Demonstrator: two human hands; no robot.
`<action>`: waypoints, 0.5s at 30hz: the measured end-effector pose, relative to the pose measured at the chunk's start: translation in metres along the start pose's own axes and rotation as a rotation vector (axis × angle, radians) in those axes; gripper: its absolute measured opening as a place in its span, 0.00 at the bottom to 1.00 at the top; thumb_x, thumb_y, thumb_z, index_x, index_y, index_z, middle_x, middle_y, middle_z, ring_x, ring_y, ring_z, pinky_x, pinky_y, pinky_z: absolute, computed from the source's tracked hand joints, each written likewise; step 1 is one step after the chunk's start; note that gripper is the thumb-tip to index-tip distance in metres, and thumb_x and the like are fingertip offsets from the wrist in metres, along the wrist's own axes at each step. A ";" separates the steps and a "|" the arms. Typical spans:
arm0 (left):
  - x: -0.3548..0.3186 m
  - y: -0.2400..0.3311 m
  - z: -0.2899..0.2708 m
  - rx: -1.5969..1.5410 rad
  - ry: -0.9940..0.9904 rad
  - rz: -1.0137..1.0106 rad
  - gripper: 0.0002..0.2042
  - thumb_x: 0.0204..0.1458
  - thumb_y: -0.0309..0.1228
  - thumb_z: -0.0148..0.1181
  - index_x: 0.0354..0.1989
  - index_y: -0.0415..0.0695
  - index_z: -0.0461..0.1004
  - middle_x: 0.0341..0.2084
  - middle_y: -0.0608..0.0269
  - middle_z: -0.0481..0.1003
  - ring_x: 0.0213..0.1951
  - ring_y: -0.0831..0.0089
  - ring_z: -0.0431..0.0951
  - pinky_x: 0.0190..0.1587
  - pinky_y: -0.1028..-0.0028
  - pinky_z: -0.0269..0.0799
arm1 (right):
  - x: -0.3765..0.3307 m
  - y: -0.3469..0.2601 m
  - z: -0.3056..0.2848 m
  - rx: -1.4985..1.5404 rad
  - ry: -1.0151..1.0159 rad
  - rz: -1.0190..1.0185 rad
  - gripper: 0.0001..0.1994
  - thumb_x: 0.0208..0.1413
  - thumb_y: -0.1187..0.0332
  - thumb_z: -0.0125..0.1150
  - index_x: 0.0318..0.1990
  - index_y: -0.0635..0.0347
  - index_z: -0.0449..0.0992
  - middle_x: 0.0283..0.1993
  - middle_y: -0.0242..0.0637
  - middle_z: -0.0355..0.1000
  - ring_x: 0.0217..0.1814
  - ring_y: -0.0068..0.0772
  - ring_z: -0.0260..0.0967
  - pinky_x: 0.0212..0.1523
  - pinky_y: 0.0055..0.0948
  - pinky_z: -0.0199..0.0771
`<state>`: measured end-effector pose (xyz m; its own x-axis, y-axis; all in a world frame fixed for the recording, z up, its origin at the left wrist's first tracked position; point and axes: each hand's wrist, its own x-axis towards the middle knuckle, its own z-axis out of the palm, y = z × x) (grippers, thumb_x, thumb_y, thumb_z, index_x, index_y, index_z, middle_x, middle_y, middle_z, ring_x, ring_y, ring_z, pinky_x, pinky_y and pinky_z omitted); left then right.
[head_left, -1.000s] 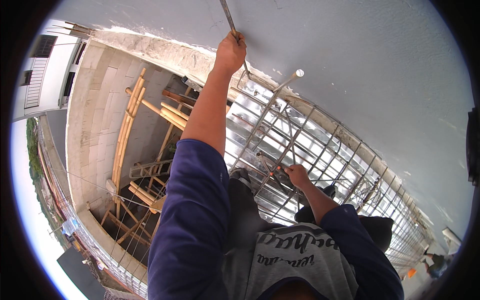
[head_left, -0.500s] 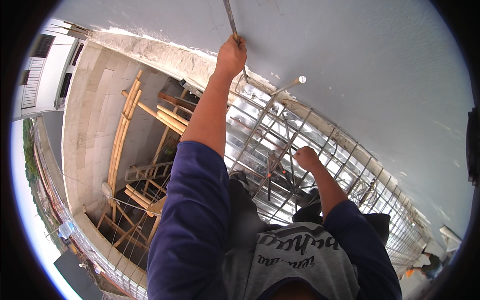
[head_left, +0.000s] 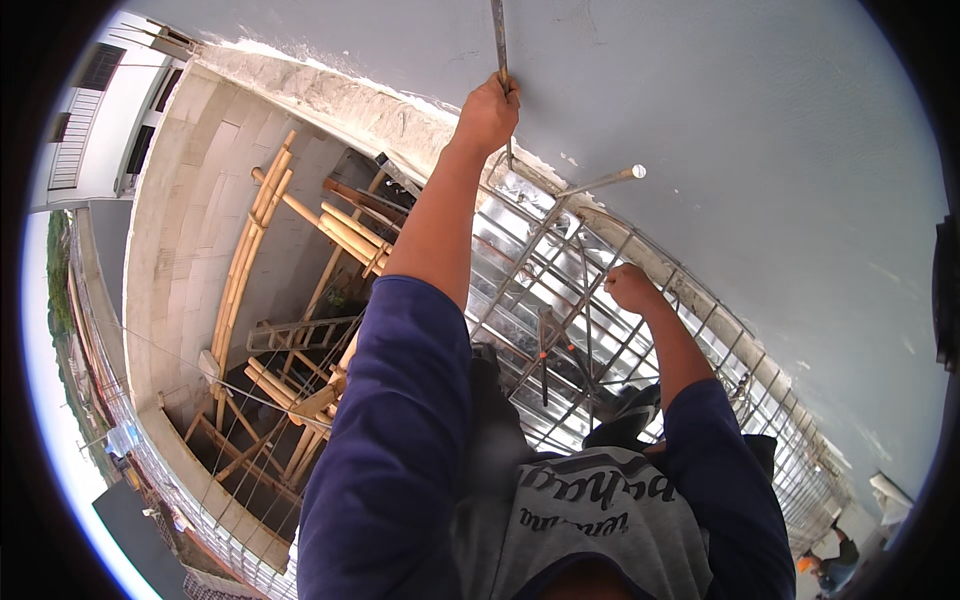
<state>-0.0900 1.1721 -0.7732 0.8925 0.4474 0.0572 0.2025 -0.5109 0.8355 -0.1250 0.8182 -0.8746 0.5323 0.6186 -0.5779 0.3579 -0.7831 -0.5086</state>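
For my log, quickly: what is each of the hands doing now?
Left hand: closed around a thin metal rod.
Right hand: closed on a bar of the steel grid.

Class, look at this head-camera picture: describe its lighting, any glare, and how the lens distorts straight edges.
Head view: even daylight, sharp throughout, no strong shadows; glare off the shiny metal sheeting under the rebar grid; fisheye lens bows the concrete wall and leaves black corners; left hand grips a steel bar, right hand on the grid.

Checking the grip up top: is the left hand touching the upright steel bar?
Touching. The head view shows the left hand closed around the upright steel bar, which runs on above the fist with no gap.
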 end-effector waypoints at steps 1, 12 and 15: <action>0.000 -0.003 -0.003 0.002 -0.001 -0.011 0.07 0.55 0.29 0.50 0.39 0.40 0.70 0.32 0.46 0.76 0.38 0.47 0.76 0.41 0.59 0.71 | -0.001 -0.016 -0.018 0.088 -0.095 0.099 0.12 0.54 0.65 0.57 0.38 0.65 0.79 0.31 0.42 0.76 0.31 0.37 0.71 0.37 0.38 0.70; -0.020 0.016 0.021 -0.046 0.262 -0.213 0.08 0.59 0.31 0.48 0.40 0.39 0.63 0.34 0.40 0.75 0.40 0.42 0.75 0.45 0.51 0.70 | -0.024 0.002 -0.060 0.762 0.123 0.288 0.05 0.58 0.72 0.48 0.38 0.61 0.69 0.23 0.28 0.63 0.18 0.15 0.54 0.15 0.20 0.51; -0.018 0.018 0.039 -0.061 0.288 -0.277 0.07 0.59 0.30 0.48 0.39 0.40 0.64 0.36 0.49 0.74 0.41 0.49 0.75 0.45 0.55 0.72 | -0.034 -0.017 -0.079 0.794 0.288 0.181 0.08 0.59 0.70 0.52 0.43 0.62 0.69 0.21 0.24 0.58 0.17 0.12 0.50 0.15 0.17 0.47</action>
<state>-0.0867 1.1257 -0.7805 0.6564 0.7538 -0.0318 0.3877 -0.3009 0.8713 -0.0886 0.8053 -0.7962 0.7417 0.3639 -0.5634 -0.3363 -0.5250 -0.7819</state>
